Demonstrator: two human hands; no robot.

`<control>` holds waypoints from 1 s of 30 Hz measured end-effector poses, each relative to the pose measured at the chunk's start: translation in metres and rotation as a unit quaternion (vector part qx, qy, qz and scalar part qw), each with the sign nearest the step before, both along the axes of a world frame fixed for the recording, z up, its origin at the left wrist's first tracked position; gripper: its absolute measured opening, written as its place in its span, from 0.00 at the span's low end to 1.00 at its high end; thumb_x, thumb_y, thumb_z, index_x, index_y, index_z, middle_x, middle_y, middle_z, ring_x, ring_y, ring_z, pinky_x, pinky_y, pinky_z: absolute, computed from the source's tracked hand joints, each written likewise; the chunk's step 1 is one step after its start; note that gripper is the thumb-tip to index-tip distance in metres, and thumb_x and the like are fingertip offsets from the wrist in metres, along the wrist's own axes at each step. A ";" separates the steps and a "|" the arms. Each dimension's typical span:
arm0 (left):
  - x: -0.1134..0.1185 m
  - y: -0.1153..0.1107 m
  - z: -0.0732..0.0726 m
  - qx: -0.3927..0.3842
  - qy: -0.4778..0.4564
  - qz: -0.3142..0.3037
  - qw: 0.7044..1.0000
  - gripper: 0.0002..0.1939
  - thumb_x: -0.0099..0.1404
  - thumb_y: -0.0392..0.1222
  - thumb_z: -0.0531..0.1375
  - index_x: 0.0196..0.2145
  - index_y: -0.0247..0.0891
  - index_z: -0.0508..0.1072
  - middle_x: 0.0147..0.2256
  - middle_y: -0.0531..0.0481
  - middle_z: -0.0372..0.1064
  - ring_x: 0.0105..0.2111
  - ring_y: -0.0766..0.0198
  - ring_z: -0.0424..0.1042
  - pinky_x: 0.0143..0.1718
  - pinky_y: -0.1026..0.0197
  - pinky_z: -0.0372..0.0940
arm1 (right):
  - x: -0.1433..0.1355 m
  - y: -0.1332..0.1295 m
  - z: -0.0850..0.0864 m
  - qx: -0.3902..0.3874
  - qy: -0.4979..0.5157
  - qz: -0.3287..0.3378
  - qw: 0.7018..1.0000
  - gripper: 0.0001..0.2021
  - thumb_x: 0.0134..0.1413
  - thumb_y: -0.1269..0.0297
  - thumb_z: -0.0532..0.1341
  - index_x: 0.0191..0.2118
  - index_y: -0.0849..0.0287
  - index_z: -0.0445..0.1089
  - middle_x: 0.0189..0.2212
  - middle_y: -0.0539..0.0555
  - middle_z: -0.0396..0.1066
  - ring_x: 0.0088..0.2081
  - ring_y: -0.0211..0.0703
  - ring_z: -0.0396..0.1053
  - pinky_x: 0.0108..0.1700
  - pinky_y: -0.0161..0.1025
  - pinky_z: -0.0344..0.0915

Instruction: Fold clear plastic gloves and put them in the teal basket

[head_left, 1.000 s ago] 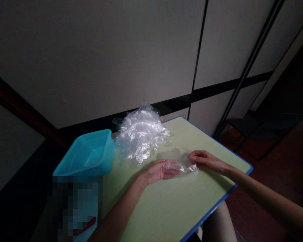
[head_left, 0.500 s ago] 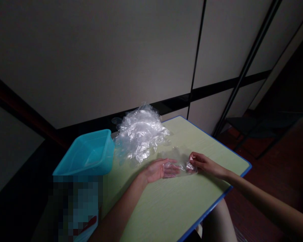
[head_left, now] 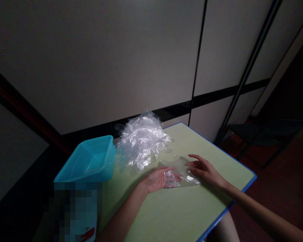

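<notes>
My left hand [head_left: 155, 179], palm turned up, has its fingers behind or inside a thin clear plastic glove [head_left: 185, 178], with the thumb over its near end. The see-through film stretches to the right, just above the table. At its right end is my right hand [head_left: 203, 171], fingers apart and slightly bent, close to the film or lightly touching it. Behind my hands rises a shiny heap of clear plastic gloves [head_left: 143, 139], with rounded finger-like tips around its edges.
A turquoise plastic basin [head_left: 108, 161] stands left of the heap. The pale green table [head_left: 156, 215] has a blue edge. Cabinet doors [head_left: 131, 60] rise right behind it. A dark chair [head_left: 257, 134] stands at the right. The lower left is pixelated.
My right hand has loosened its pinch on the film and its fingers have spread. My left fingers have curled more around the glove. The whole view has shifted slightly.
</notes>
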State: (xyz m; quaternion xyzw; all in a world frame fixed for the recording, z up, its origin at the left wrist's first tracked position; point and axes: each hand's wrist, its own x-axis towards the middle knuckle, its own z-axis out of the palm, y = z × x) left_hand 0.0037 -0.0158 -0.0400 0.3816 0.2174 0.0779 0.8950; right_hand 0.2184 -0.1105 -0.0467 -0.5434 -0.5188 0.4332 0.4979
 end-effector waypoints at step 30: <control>-0.002 -0.034 0.006 0.784 0.302 0.023 0.541 0.24 0.64 0.42 0.47 0.57 0.30 0.54 0.60 0.41 0.44 0.59 0.57 0.43 0.58 0.50 0.45 | -0.031 -0.025 0.004 0.130 -0.554 0.086 0.818 0.34 0.57 0.50 0.48 0.62 0.63 0.38 0.61 0.62 0.41 0.60 0.53 0.42 0.58 0.57 0.41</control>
